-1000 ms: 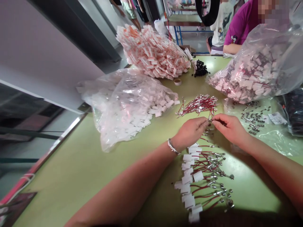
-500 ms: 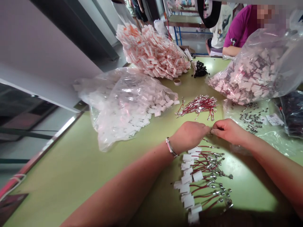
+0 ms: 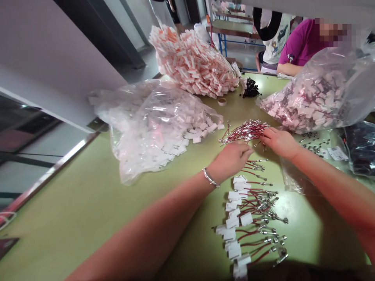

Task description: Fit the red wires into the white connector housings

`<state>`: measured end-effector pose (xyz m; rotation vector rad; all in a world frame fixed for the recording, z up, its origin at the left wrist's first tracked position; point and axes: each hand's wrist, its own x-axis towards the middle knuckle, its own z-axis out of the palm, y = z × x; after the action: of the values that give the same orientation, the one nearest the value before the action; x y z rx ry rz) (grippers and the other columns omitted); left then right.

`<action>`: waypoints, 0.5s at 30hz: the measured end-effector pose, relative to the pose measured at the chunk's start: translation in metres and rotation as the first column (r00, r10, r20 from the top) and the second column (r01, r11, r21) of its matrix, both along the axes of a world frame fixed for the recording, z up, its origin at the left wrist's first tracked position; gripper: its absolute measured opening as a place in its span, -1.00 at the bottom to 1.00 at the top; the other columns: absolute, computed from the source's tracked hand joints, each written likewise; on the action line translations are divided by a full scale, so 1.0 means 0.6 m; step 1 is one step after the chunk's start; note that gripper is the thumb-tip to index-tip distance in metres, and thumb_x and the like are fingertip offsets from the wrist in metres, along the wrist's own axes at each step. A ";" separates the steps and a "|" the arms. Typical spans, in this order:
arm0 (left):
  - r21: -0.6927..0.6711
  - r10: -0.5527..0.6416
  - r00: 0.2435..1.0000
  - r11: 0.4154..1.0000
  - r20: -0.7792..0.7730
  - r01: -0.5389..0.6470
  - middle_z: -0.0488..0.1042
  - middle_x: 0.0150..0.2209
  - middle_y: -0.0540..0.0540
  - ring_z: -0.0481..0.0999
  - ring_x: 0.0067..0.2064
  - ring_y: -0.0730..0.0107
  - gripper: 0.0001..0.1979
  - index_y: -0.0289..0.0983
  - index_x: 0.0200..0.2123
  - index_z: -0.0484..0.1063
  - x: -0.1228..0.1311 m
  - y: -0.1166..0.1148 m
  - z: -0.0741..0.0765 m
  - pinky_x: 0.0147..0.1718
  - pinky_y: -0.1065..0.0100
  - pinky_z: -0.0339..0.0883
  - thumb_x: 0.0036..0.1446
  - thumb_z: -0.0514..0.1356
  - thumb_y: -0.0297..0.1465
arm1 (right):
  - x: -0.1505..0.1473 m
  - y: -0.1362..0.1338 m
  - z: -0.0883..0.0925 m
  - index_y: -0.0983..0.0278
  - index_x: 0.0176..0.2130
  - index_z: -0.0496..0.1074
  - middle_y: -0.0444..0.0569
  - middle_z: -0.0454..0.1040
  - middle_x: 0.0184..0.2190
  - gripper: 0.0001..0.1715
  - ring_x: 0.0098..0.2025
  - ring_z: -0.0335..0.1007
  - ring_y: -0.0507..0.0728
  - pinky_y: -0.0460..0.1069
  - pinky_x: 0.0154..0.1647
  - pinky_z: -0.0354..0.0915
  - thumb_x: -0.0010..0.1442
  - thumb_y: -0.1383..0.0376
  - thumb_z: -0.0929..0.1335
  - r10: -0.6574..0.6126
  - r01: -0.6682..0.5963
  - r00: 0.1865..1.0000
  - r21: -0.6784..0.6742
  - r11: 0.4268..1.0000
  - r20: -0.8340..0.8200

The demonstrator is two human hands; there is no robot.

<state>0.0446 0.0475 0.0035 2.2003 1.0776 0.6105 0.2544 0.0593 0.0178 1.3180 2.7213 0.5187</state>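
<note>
A heap of short red wires (image 3: 244,130) with metal ends lies in front of my hands. My right hand (image 3: 279,143) has its fingers pinched at the right edge of this heap, on a red wire as far as I can see. Just below the heap, my left hand (image 3: 233,158) is closed, thumb against fingers; whatever is between them is hidden. Under my left hand several red wires (image 3: 254,175) lie apart on the table. Closer to me runs a column of red wires with white connector housings (image 3: 233,222) at their left ends and shiny metal pieces (image 3: 274,214) at their right.
A clear bag of white housings (image 3: 158,128) lies left, with a pile of pink-white parts (image 3: 196,66) behind. Black-tipped wires (image 3: 251,88) and a tape roll (image 3: 222,102) are at the back. Right are another filled bag (image 3: 310,93) and loose metal pieces (image 3: 316,149). A person (image 3: 299,43) sits opposite.
My hands have separated: the right moved up to the wire heap, the left slightly up and left. Wires that were under my hands now show on the table.
</note>
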 end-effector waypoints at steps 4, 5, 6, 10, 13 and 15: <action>-0.573 0.253 0.878 0.819 0.406 0.029 0.51 -0.37 -0.12 0.44 -0.35 0.42 -0.72 -0.33 -0.33 0.48 0.001 0.001 -0.002 -0.33 0.37 0.33 0.21 0.07 -0.26 | -0.028 -0.060 0.006 0.29 -0.27 0.48 0.01 0.41 -0.38 -0.66 -0.31 0.19 0.11 -0.02 -0.49 0.02 0.32 0.41 0.16 0.137 -0.103 0.979 0.211 0.972 -0.151; -0.668 0.287 0.841 0.735 0.459 0.114 0.51 -0.40 -0.11 0.45 -0.37 0.44 -0.72 -0.34 -0.35 0.48 0.002 -0.001 -0.002 -0.37 0.40 0.33 0.18 0.12 -0.24 | -0.043 -0.078 0.003 0.29 -0.30 0.48 0.00 0.39 -0.43 -0.66 -0.33 0.18 0.10 -0.02 -0.49 0.03 0.32 0.39 0.16 0.200 -0.153 0.962 0.240 0.959 -0.186; -0.722 0.305 0.815 0.666 0.493 0.187 0.50 -0.43 -0.10 0.44 -0.40 0.46 -0.73 -0.35 -0.38 0.48 0.003 -0.003 -0.003 -0.41 0.43 0.32 0.12 0.18 -0.23 | -0.058 -0.094 -0.001 0.29 -0.31 0.48 -0.01 0.37 -0.45 -0.66 -0.34 0.17 0.09 -0.03 -0.49 0.04 0.32 0.37 0.17 0.265 -0.215 0.943 0.239 0.947 -0.202; -0.768 0.346 0.781 0.590 0.520 0.250 0.46 -0.52 -0.03 0.38 -0.50 0.55 -0.83 -0.35 -0.48 0.46 0.004 -0.011 0.003 -0.52 0.51 0.25 -0.04 0.32 -0.35 | -0.094 -0.121 -0.012 0.29 -0.28 0.49 -0.01 0.43 -0.38 -0.66 -0.32 0.23 0.09 -0.03 -0.47 0.10 0.31 0.36 0.17 0.244 -0.201 0.933 0.179 0.963 -0.265; -0.763 0.443 0.723 0.620 0.531 0.180 0.44 -0.53 0.01 0.35 -0.57 0.58 -0.84 -0.31 -0.45 0.40 0.000 -0.007 0.012 -0.63 0.55 0.16 0.04 0.28 -0.35 | -0.050 -0.110 0.002 0.21 -0.10 0.47 -0.04 0.47 -0.28 -0.66 -0.31 0.27 0.08 -0.04 -0.44 0.13 0.32 0.32 0.16 0.044 -0.022 0.944 0.072 0.997 -0.326; -0.743 0.480 0.685 0.656 0.548 0.134 0.39 -0.56 0.05 0.26 -0.64 0.63 -0.85 -0.30 -0.43 0.38 -0.005 0.000 0.015 -0.70 0.58 0.03 0.08 0.25 -0.34 | 0.011 -0.094 0.016 0.20 -0.16 0.50 -0.04 0.47 -0.26 -0.69 -0.29 0.31 0.08 -0.04 -0.40 0.15 0.28 0.31 0.20 -0.258 0.262 0.902 -0.034 0.964 -0.347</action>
<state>0.0417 0.0475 0.0125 0.9585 0.8837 0.8336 0.2613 0.0027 0.0273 1.9062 2.7315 0.3017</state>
